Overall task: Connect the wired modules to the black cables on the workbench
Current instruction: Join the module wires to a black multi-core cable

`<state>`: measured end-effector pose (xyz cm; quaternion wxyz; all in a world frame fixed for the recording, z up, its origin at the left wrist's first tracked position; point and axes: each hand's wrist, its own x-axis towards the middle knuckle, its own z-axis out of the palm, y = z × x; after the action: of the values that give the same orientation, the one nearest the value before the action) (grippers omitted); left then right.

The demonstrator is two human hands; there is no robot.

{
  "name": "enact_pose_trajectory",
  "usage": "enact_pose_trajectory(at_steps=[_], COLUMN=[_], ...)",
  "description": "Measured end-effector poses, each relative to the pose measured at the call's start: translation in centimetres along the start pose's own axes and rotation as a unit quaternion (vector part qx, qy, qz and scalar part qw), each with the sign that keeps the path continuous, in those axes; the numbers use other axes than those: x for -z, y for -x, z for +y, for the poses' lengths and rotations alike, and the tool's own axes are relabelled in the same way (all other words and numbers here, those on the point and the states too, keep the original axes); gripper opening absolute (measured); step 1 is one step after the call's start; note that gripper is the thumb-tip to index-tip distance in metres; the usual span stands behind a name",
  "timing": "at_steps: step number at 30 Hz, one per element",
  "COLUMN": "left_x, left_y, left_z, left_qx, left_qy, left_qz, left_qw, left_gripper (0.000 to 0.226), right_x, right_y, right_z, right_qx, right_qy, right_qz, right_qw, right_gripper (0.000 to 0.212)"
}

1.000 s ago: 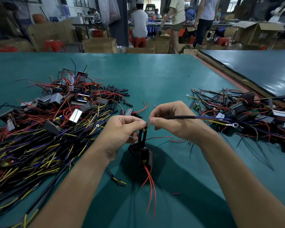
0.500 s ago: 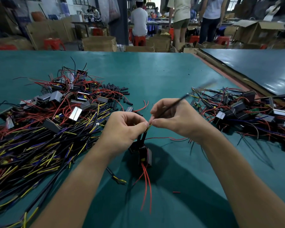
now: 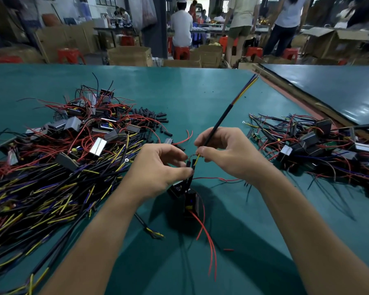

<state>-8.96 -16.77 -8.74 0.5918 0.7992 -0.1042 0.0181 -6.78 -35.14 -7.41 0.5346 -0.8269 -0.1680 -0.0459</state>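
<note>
left hand (image 3: 160,167) pinches module (image 3: 191,204) wires, right hand (image 3: 226,154) grips black cable (image 3: 219,122); keep ends aligned, steady over worktop (image 3: 179,92).

The right hand (image 3: 228,154) pinches a black cable (image 3: 222,118) angled upward, the left hand (image 3: 158,169) pinches leads of the wired module (image 3: 191,204)

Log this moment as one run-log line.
step: wire joining | left hand: pinches module leads | right hand: holds black cable, yellow core at leads | module: below hands
</note>
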Motion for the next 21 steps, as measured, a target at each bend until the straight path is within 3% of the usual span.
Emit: enact_pose_trajectory(at_steps=[4,21], left_x=[0.06,-0.52], left_y=[0.06,0.19], left_z=[0.23,0.28], left_qx=[0.029,-0.036], left_qy=[0.041,0.031], left_qz=[-0.02,-0.007], left_qw=[0.999,0.999], left_gripper=[0.017,0.024], right_x=[-0.15,0.23], right_y=[0.08,0.2], right_z=[0.19,-0.14], right_qx=[0.018,0.03], right_qy=[0.004,-0.038], right_qz=[0.006,-0.013], right_qw=[1.0,0.999], right_gripper=[0.013,0.023])
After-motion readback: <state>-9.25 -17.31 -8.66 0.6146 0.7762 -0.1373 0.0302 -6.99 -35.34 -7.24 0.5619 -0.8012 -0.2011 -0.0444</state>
